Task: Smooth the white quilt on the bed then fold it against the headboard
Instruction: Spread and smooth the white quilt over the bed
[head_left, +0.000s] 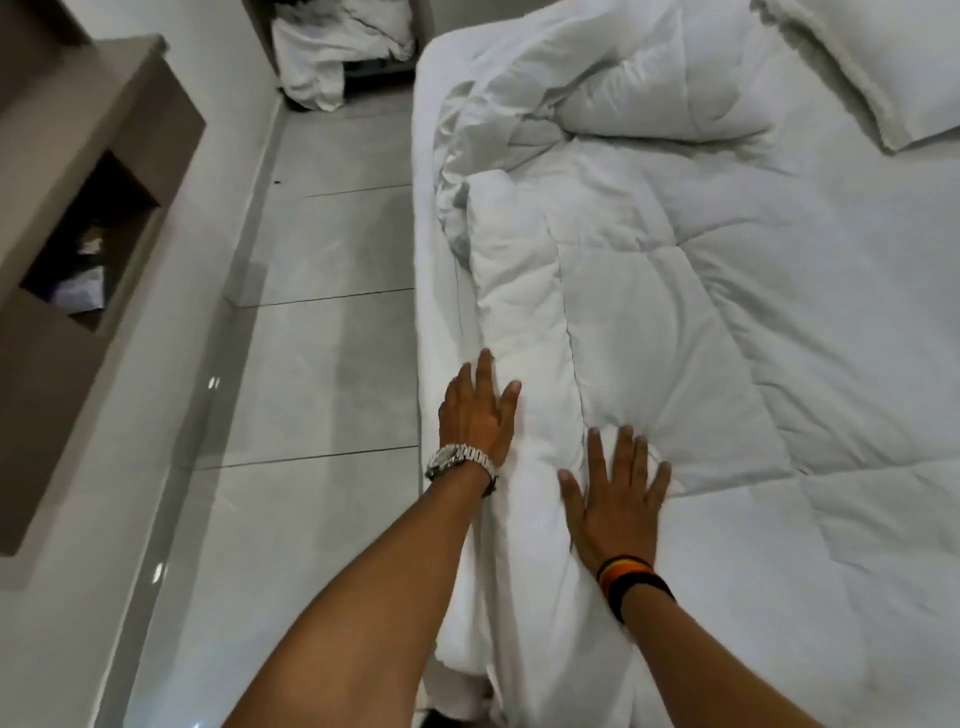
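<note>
The white quilt (701, 322) covers most of the bed, stitched in large squares. Its left edge is bunched in a long ridge along the mattress side, and a thick fold lies across the far end. My left hand (475, 415), with a metal watch on the wrist, lies flat with fingers spread on the outer side of that ridge. My right hand (615, 499), with dark bands on the wrist, presses flat on the quilt just right of the ridge. Neither hand grips any cloth.
A white pillow (872, 73) lies at the far right of the bed. A pale tiled floor (322, 332) runs along the bed's left side. A brown wall unit (78, 249) with an open niche stands at the left. Crumpled white linen (332, 57) lies on the floor at the far end.
</note>
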